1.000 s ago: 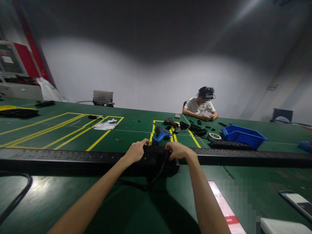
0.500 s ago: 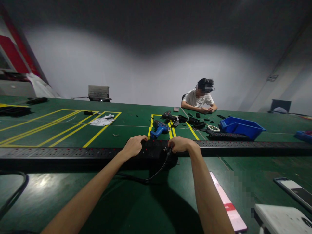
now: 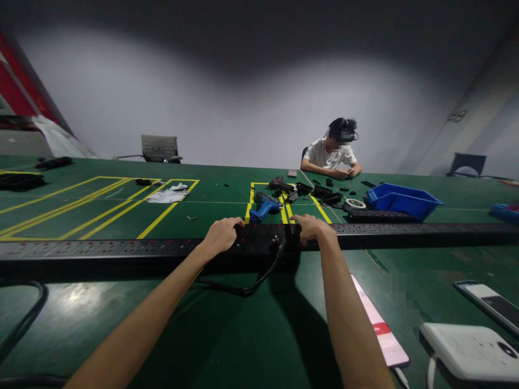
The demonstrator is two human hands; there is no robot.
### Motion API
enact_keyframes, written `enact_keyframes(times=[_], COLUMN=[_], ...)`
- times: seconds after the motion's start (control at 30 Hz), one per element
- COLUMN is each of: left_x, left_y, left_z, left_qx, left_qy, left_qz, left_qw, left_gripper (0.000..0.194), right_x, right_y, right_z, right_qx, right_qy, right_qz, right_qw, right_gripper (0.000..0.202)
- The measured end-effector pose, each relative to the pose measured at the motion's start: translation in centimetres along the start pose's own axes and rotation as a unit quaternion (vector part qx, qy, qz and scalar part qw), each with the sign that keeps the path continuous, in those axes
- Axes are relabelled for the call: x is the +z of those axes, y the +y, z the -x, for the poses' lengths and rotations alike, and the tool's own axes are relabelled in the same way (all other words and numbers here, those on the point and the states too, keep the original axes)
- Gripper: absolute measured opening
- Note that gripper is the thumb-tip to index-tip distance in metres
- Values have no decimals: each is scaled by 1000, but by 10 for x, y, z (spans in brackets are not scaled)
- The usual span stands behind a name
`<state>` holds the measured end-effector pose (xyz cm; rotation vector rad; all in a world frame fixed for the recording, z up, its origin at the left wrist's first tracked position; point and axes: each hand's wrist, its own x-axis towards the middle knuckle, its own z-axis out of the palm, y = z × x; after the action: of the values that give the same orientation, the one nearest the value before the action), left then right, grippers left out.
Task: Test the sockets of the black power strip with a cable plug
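A long black power strip [image 3: 259, 236] with red-dotted sockets lies across the green table. My left hand [image 3: 221, 236] is closed on it left of its middle, thumb along the top and the other fingers hidden behind. On the right of the middle section, my right hand [image 3: 313, 229] grips the strip by its edges, thumb and index finger on top. Between my hands, a black cord [image 3: 271, 272] ends in a plug [image 3: 280, 244] at the strip's top; neither hand touches it. Whether the plug is fully seated I cannot tell.
Beyond the strip lie a blue power drill [image 3: 264, 206], a second drill [image 3: 279, 183], black parts, a tape roll [image 3: 355, 203] and a blue bin [image 3: 401, 201]. White gloves [image 3: 168, 194] lie left. Phones [image 3: 381, 324] and a white device [image 3: 470, 348] are near right. A person [image 3: 330, 151] sits opposite.
My right hand has let go of the plug and moved right onto the strip. My left hand stays on the strip. The view has tilted slightly.
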<state>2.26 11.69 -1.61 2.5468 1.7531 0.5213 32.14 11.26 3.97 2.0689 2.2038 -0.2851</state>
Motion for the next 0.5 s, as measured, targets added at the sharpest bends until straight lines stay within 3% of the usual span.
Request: enact_keyframes(times=[0.1,0.23,0.4,0.5], left_x=[-1,-2,-2,-2], left_y=[0,2,2,3], left_z=[0,0,-1,-2], left_qx=[-3,-37,-42,-21], left_qy=[-1,8,4,1], left_qz=[12,27,39,26], left_qw=[1000,999,998,999], left_gripper=[37,35,33,37], right_x=[7,15,23,25], right_y=[6,22,41,49], right_z=[-8,-17,-24,-26], right_qx=[32,73,144,109], right_qy=[-20,-41,-17,16], right_qz=[17,18,-11,-29], right_qw=[999,996,989,993], right_gripper=[105,94,80,71])
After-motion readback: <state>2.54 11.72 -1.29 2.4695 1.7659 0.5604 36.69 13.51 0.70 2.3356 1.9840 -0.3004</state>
